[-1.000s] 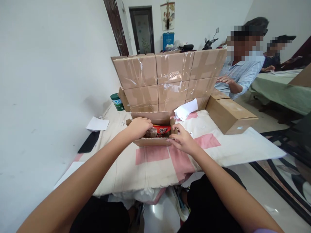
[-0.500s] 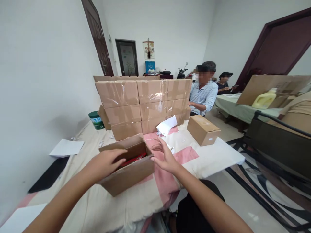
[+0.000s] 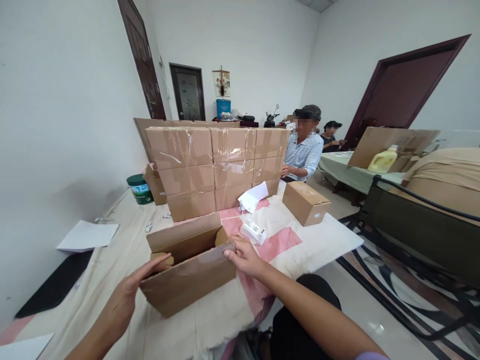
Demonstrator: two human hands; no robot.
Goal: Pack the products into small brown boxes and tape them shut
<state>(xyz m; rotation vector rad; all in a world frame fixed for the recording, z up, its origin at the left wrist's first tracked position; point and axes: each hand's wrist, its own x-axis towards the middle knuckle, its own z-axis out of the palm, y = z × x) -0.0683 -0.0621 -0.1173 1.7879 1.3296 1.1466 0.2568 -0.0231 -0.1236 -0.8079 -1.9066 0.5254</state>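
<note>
An open cardboard box (image 3: 187, 280) sits on the cloth-covered table (image 3: 112, 250) right in front of me, its near flap raised. My left hand (image 3: 131, 295) rests against the box's left near corner with fingers stretched along the flap. My right hand (image 3: 242, 255) pinches the flap's top right corner. A strip of clear tape seems to run along that flap edge. The box's contents are hidden behind the flap. A white tape dispenser (image 3: 254, 231) lies just beyond my right hand.
A wall of taped cardboard boxes (image 3: 213, 165) stands behind the open one, with white paper (image 3: 253, 196) in front. A single closed box (image 3: 305, 201) lies to the right. A green tub (image 3: 139, 188) and paper sheets (image 3: 88, 235) lie left. Two people sit at the back right near a green table (image 3: 348, 170).
The view lifted and swung right. My left hand left the box's inside for its near left corner. My right hand went from open to gripping the raised near flap.
</note>
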